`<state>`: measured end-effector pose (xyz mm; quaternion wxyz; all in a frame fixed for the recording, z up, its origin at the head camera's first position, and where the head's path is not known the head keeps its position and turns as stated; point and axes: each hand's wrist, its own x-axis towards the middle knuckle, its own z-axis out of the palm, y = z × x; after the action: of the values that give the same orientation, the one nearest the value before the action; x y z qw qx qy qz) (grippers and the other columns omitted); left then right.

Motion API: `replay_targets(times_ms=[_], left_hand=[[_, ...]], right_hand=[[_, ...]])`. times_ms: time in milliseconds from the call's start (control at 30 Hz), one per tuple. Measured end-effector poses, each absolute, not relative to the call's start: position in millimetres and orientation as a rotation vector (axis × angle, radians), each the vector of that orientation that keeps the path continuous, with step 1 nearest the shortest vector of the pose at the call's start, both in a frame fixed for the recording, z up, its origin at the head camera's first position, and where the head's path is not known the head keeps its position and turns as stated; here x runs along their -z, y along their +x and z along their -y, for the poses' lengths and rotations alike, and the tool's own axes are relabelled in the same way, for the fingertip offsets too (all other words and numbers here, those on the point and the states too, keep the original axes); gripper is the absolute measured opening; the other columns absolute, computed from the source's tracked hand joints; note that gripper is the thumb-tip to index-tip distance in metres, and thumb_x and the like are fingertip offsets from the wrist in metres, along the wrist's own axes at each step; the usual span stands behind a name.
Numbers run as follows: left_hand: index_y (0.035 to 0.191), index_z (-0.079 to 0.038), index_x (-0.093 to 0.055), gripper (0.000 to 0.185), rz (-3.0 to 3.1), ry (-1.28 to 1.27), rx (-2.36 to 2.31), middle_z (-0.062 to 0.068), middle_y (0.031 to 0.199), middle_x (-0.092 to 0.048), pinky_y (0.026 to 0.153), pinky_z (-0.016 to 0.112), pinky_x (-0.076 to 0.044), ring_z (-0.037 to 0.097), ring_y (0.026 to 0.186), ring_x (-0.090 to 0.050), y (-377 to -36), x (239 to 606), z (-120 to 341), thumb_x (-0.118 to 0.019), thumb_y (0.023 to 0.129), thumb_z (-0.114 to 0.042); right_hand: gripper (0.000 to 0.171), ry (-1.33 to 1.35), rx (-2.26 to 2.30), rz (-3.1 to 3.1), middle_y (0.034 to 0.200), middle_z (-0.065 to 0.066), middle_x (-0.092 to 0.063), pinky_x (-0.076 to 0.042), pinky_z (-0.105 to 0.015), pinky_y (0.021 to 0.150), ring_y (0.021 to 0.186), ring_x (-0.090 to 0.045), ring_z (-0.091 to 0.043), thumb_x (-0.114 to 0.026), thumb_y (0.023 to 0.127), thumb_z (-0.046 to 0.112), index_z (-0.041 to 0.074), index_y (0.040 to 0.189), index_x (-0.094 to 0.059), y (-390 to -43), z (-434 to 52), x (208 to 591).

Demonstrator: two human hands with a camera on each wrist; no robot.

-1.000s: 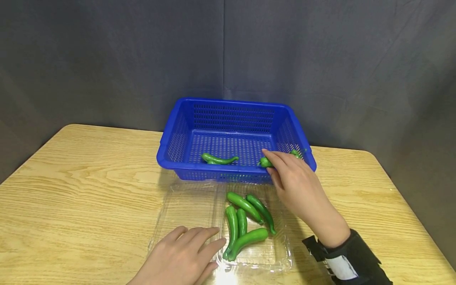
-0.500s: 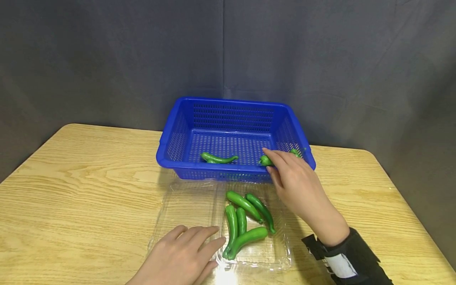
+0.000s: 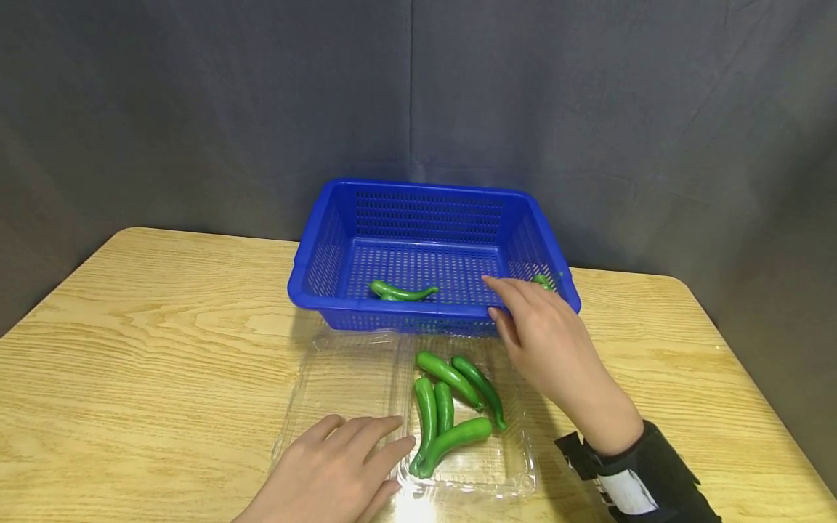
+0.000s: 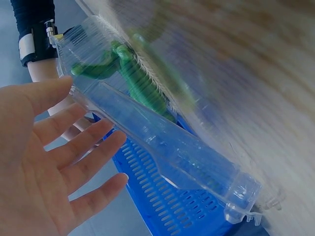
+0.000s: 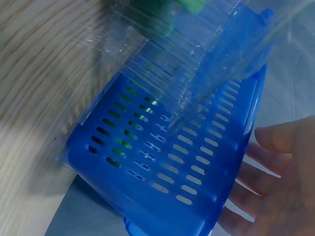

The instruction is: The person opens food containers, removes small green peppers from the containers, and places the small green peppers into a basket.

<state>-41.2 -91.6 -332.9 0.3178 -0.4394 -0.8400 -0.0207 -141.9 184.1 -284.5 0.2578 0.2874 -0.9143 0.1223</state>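
Over the front rim of the blue plastic basket point(image 3: 418, 309), near its right corner, my right hand point(image 3: 549, 338) is spread with nothing between thumb and fingers. Its fingers reach inside the basket, and the thumb is by the rim; contact is unclear. Green chili peppers point(image 3: 403, 292) lie in the basket, partly hidden by its front wall. Another bit of green pepper point(image 3: 541, 280) shows past my right hand. My left hand point(image 3: 333, 465) lies relaxed at the middle fold of a clear clamshell container point(image 3: 349, 370), fingertips close to it. Several green chili peppers point(image 3: 458, 439) lie in its right half.
The clamshell stands opened flat on the wooden table point(image 3: 163, 349), right against the front of the basket. A dark grey curtain point(image 3: 196, 109) hangs behind the table. A black strap point(image 3: 644, 465) wraps my right wrist.
The green chili pepper that my right hand pinched has left its fingers and is out of sight. The thumb and fingers stay spread at the basket rim. My left hand has not moved.
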Motion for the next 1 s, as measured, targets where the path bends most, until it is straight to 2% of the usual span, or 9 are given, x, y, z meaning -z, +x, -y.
replay_targets(times_ms=[333,867,1000], left_hand=[[0.116,-0.017,-0.069,0.037,2.239,-1.159,0.05,0.004,0.115,-0.067,0.072,0.034,-0.054,0.018,0.093,-0.067,-40.9,333.0,92.0,-0.065,0.085,-0.037],[0.116,-0.017,-0.068,0.039,2.239,-1.156,0.039,0.003,0.115,-0.068,0.073,0.034,-0.054,0.017,0.093,-0.067,-41.0,332.6,92.1,-0.066,0.083,-0.037],[0.115,-0.016,-0.069,0.035,2.236,-1.157,0.057,0.003,0.113,-0.068,0.072,0.033,-0.054,0.017,0.091,-0.067,-41.6,333.1,91.8,-0.062,0.086,-0.036]], right_hand=[[0.035,0.812,-0.337,2.444,0.12,-0.016,-0.066,-0.044,-0.049,0.102,0.112,-0.061,-0.034,-0.067,0.093,0.012,0.001,0.125,-0.064,-137.4,-179.6,278.8],[0.029,0.86,-0.335,2.413,0.117,-0.011,-0.068,-0.045,-0.048,0.1,0.109,-0.063,-0.03,-0.067,0.093,0.016,0.005,0.12,-0.068,-123.2,-169.1,268.9],[0.027,0.876,-0.325,2.414,0.114,-0.008,-0.069,-0.047,-0.046,0.097,0.107,-0.064,-0.028,-0.067,0.092,0.016,0.006,0.118,-0.069,-118.4,-166.3,265.1]])
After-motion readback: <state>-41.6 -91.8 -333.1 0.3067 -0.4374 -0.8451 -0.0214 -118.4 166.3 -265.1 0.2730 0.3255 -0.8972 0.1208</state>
